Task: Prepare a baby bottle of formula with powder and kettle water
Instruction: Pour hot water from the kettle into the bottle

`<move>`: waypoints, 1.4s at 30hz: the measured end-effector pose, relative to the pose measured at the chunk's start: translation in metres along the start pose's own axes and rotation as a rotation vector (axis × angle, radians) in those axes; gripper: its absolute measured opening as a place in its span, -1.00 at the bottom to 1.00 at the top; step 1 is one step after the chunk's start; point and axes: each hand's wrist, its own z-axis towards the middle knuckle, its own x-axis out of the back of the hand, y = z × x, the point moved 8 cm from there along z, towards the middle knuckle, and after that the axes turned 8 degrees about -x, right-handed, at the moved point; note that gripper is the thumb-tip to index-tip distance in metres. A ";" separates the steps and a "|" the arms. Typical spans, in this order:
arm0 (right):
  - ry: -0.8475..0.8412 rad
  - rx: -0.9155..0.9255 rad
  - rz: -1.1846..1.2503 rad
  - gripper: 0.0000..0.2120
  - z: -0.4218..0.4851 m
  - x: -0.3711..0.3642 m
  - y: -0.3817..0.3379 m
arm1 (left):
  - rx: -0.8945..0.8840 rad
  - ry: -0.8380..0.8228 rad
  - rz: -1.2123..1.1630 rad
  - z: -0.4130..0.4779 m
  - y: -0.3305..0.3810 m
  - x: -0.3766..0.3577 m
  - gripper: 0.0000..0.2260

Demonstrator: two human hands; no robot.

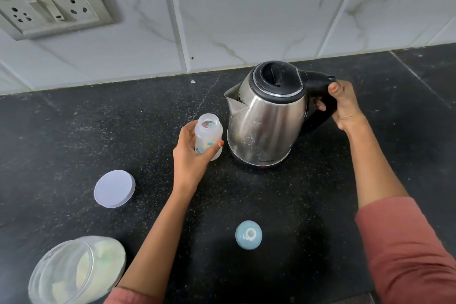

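A steel kettle (265,116) with a black lid stands on the black counter (74,131), its spout pointing left. My right hand (344,106) grips its black handle. Just left of the kettle an open, clear baby bottle (208,134) stands upright on the counter, held around its side by my left hand (188,155). The bottle's mouth sits below the spout. The blue teat cap (248,234) lies on the counter nearer to me. An open clear jar of pale powder (76,271) stands at the lower left, and its white lid (114,188) lies flat beyond it.
A white marbled tile wall (246,7) runs along the back of the counter. A socket plate (49,5) is set in the wall at upper left. A seam in the counter runs at the far right.
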 end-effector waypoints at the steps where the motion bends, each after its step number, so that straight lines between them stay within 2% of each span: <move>1: 0.002 0.001 0.005 -0.51 0.000 0.000 0.000 | -0.002 0.004 0.002 0.001 0.000 0.000 -0.49; 8: 0.052 0.030 0.074 -0.54 -0.002 0.000 -0.005 | -0.009 0.022 0.048 0.009 0.000 0.004 -0.48; 14: -0.009 0.064 0.060 -0.59 -0.007 -0.013 -0.026 | -0.007 0.036 0.074 0.013 -0.003 0.010 -0.48; 30: -0.071 0.091 -0.159 -0.71 -0.012 -0.052 -0.071 | -0.097 0.091 0.183 0.013 0.000 0.025 -0.47; 42: -0.116 0.060 -0.259 -0.69 -0.008 -0.078 -0.082 | -0.082 0.140 0.267 0.009 -0.004 0.044 -0.45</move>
